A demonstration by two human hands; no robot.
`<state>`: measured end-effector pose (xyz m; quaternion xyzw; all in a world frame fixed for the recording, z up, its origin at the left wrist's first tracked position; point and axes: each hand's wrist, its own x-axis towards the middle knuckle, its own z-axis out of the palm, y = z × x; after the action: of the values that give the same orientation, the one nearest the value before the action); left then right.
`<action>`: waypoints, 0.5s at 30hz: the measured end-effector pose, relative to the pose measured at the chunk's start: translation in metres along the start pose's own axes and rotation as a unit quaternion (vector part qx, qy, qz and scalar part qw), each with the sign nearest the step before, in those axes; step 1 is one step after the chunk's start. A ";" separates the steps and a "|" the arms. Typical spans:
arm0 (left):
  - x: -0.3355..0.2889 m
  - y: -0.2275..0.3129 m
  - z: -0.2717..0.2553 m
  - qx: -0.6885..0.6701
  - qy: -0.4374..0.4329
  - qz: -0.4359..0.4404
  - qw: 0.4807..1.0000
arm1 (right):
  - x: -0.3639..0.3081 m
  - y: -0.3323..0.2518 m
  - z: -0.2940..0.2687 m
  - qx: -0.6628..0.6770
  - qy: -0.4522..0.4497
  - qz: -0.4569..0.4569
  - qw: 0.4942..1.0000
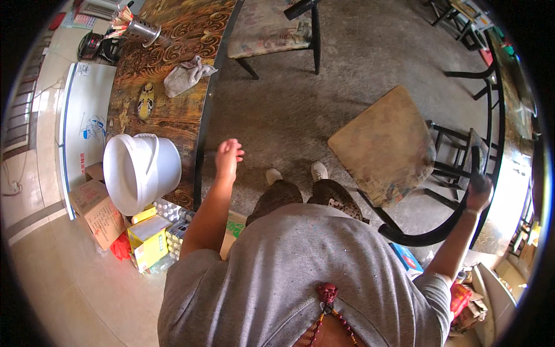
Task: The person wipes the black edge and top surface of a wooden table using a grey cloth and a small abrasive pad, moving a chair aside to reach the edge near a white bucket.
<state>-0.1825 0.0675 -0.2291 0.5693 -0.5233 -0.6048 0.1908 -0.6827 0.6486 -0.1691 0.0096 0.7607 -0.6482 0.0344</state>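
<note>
On the right, my right hand [478, 195] is closed round the black curved backrest of a chair [388, 144]. Its square seat is a worn brown patterned pad, turned at an angle beside my feet. My left hand [229, 156] hangs in the air just right of the wooden table's edge, fingers loosely bent and apart with nothing in them. Nearest to it on the table [167, 124] are a crumpled grey cloth [188, 76] and a white plastic bucket [167, 165] with its handle up, standing at the near end.
A metal holder [143, 32] with chopsticks stands at the table's far end. Another chair [272, 34] is beside that table. Cardboard boxes [97, 211] and a yellow carton [149, 240] lie below the bucket. A second table [506, 173] runs along the right.
</note>
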 end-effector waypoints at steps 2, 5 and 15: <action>0.010 0.017 -0.016 0.163 0.106 0.144 0.970 | -0.021 -0.013 0.097 0.137 -0.157 0.072 0.975; 0.024 0.037 -0.050 0.333 0.213 0.331 0.857 | -0.085 -0.013 0.253 0.299 -0.298 0.223 0.879; 0.066 0.037 -0.101 0.556 0.164 0.395 0.712 | -0.348 -0.017 0.613 0.369 -0.309 0.461 0.746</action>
<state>-0.1249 -0.0427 -0.2098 0.4036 -0.9031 0.0289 0.1439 -0.3125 0.0520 -0.2267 0.1699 0.3132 -0.7511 0.5559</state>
